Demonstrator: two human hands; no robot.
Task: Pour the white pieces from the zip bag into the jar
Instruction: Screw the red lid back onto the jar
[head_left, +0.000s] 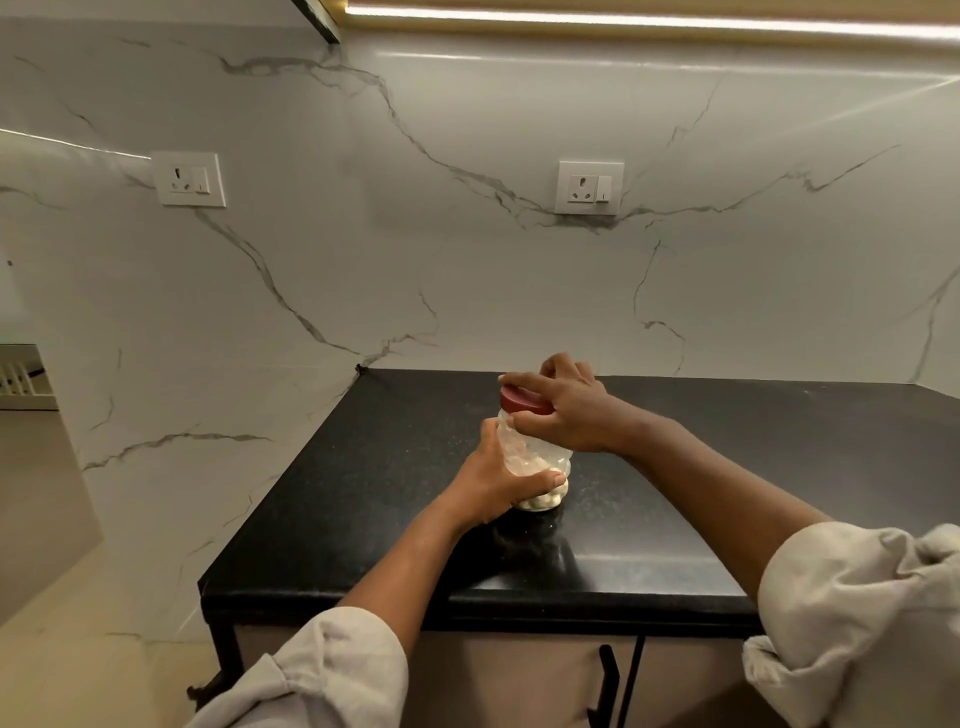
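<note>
A clear plastic jar (535, 452) stands upright on the black countertop (395, 499). White pieces (543, 501) fill its bottom part. A dark red lid (524, 402) sits on top of the jar. My left hand (493, 483) wraps around the jar's lower body from the left. My right hand (566, 410) grips the lid from above and the right, fingers curled over its rim. No zip bag is in view.
A marble-patterned wall rises behind and left of the counter, with two socket plates (589, 188) (189, 179). The counter's front edge (467, 597) lies near me, above a cabinet with a black handle (605, 680). The counter's left edge drops to the floor.
</note>
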